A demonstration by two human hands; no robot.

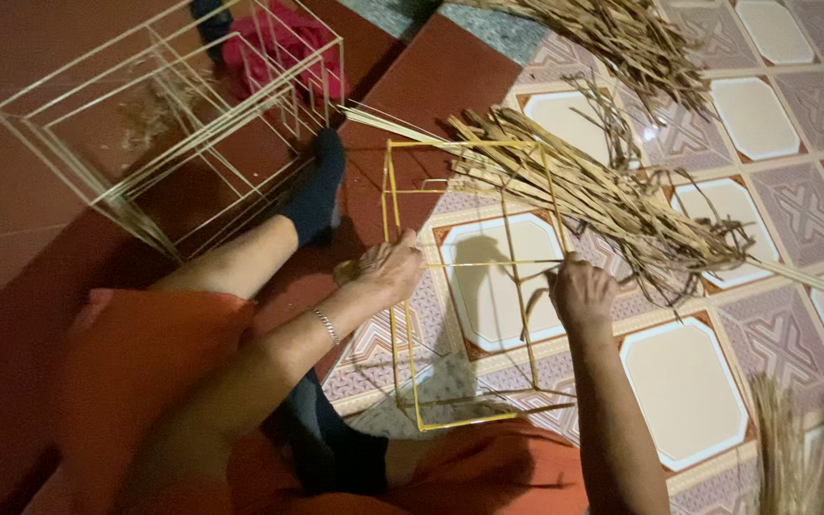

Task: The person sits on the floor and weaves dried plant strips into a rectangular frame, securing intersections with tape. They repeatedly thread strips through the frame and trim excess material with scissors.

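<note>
A stack of pale wire frames stands on the red floor at upper left, a pink cloth behind it. A second bundle of dry strips lies on the patterned tiles. Pale fibres show at lower right.

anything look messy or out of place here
Nothing looks broken. The dried straw strips lie loosely across the yellow wire frame held by the left hand and right hand, strands straying over the floor tiles.

One head-worn camera looks steeply down, close over the lap, onto the tiled floor.
</note>
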